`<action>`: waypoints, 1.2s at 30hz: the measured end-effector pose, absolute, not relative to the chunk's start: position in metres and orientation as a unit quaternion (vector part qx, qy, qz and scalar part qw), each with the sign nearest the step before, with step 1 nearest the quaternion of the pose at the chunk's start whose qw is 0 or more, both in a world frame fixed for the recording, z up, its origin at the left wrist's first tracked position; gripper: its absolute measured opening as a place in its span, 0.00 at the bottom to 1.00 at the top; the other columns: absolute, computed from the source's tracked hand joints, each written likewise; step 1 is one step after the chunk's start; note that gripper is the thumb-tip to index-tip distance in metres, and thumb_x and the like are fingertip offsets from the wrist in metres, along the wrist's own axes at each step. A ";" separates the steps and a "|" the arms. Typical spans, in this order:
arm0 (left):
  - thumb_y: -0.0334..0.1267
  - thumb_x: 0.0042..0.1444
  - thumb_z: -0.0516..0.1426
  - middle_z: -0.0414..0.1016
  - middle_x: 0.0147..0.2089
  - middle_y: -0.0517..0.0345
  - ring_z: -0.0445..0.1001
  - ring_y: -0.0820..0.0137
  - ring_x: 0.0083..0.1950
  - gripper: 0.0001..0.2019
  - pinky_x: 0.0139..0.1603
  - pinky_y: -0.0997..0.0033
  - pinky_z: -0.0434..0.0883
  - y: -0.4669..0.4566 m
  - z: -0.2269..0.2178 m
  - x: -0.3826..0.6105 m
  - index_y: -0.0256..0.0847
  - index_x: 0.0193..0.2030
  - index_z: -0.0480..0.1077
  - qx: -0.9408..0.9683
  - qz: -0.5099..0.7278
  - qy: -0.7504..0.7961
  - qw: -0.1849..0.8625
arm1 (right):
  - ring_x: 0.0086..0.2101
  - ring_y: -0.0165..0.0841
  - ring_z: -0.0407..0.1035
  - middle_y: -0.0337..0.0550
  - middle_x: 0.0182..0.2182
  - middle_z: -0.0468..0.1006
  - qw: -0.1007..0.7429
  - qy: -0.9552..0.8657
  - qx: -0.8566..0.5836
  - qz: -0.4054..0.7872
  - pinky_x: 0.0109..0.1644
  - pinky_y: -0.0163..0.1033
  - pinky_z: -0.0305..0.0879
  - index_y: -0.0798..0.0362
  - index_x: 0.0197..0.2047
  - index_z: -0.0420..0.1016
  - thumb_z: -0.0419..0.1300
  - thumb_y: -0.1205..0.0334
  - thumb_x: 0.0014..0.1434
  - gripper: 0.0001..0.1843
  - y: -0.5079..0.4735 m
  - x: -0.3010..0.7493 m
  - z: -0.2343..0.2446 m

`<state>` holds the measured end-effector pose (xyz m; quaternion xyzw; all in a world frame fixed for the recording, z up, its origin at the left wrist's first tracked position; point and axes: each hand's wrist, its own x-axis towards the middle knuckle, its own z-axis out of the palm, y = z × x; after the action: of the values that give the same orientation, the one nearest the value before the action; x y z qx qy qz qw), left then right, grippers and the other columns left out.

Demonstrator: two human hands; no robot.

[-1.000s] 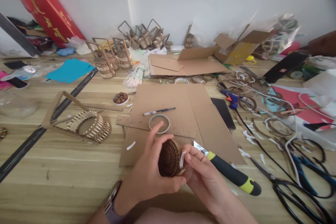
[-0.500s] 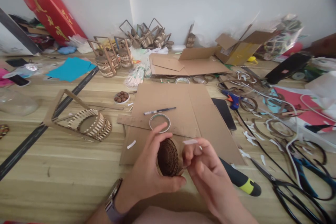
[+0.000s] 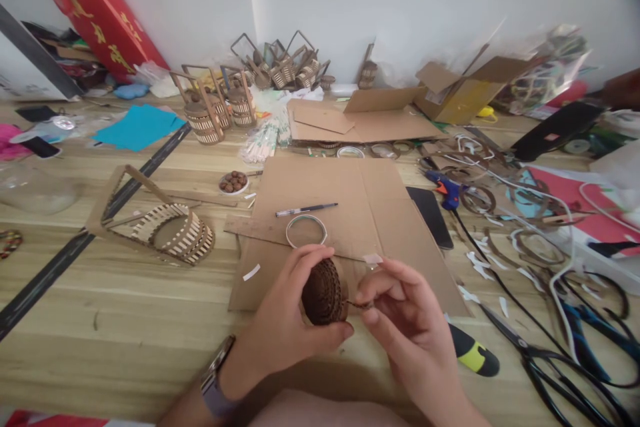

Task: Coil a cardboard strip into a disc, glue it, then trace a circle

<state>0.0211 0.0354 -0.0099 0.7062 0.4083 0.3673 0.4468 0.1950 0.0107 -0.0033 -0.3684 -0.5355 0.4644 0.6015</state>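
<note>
- Head cam is looking forward and down over the wooden surface (image 3: pixel 125 347) toward the white wall (image 3: pixel 400 0).
- Left hand (image 3: pixel 285 327) and right hand (image 3: pixel 410 327), holding the cardboard coil (image 3: pixel 323 293), are sitting closest, bottom centre.
- Only this one view is running.

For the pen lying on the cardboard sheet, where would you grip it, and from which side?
Pinch the pen at mid-barrel from above, with the fingers across its length. It lies flat on the cardboard sheet with nothing over it. Bare cardboard shows along its far side, and the tape ring sits just on the near side.
</note>
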 end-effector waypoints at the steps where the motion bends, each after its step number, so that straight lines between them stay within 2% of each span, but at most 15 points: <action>1: 0.39 0.50 0.66 0.60 0.63 0.51 0.64 0.56 0.63 0.35 0.63 0.52 0.66 0.035 -0.009 0.021 0.51 0.62 0.57 0.705 0.372 0.412 0.440 | 0.35 0.27 0.71 0.37 0.32 0.77 0.601 -0.536 -0.357 0.473 0.42 0.30 0.70 0.37 0.57 0.70 0.63 0.60 0.62 0.20 0.009 0.195 -0.004; 5: 0.35 0.47 0.66 0.59 0.65 0.51 0.64 0.56 0.64 0.36 0.62 0.54 0.66 0.035 -0.009 0.021 0.52 0.62 0.57 0.722 0.376 0.416 0.405 | 0.32 0.28 0.69 0.38 0.30 0.77 0.584 -0.484 -0.330 0.563 0.35 0.31 0.67 0.39 0.53 0.72 0.60 0.56 0.64 0.14 0.005 0.196 -0.007; 8: 0.35 0.48 0.67 0.57 0.66 0.52 0.63 0.57 0.64 0.37 0.62 0.55 0.66 0.034 -0.010 0.021 0.53 0.63 0.56 0.738 0.371 0.409 0.389 | 0.27 0.26 0.66 0.37 0.24 0.74 0.577 -0.393 -0.333 0.634 0.32 0.30 0.63 0.45 0.42 0.75 0.61 0.55 0.63 0.06 0.007 0.195 -0.006; 10: 0.37 0.49 0.67 0.57 0.66 0.52 0.62 0.56 0.65 0.37 0.62 0.55 0.66 0.033 -0.011 0.020 0.53 0.63 0.55 0.744 0.368 0.402 0.387 | 0.25 0.24 0.63 0.35 0.21 0.70 0.565 -0.345 -0.337 0.670 0.31 0.29 0.61 0.49 0.36 0.76 0.65 0.55 0.59 0.07 0.010 0.194 -0.002; 13: 0.38 0.50 0.67 0.56 0.66 0.51 0.61 0.56 0.67 0.37 0.63 0.55 0.66 0.033 -0.012 0.019 0.53 0.64 0.55 0.752 0.366 0.391 0.383 | 0.22 0.22 0.57 0.33 0.20 0.66 0.540 -0.281 -0.328 0.723 0.29 0.28 0.58 0.52 0.31 0.76 0.69 0.55 0.54 0.10 0.013 0.193 0.003; 21: 0.38 0.49 0.67 0.57 0.66 0.52 0.62 0.57 0.66 0.38 0.62 0.59 0.67 0.035 -0.010 0.020 0.53 0.64 0.55 0.755 0.374 0.386 0.375 | 0.27 0.25 0.63 0.36 0.25 0.71 0.501 -0.167 -0.339 0.779 0.31 0.30 0.62 0.53 0.30 0.77 0.74 0.57 0.46 0.13 0.015 0.190 0.007; 36: 0.35 0.44 0.68 0.56 0.67 0.51 0.61 0.54 0.67 0.41 0.65 0.55 0.64 0.033 -0.009 0.020 0.53 0.63 0.55 0.761 0.362 0.380 0.381 | 0.25 0.25 0.63 0.35 0.22 0.71 0.506 -0.221 -0.357 0.754 0.31 0.29 0.60 0.53 0.28 0.76 0.74 0.57 0.47 0.13 0.018 0.187 0.004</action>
<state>0.0197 0.0334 -0.0087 0.7614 0.3803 0.3617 0.3805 0.1873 0.0179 0.0041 -0.3565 -0.2210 0.7536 0.5061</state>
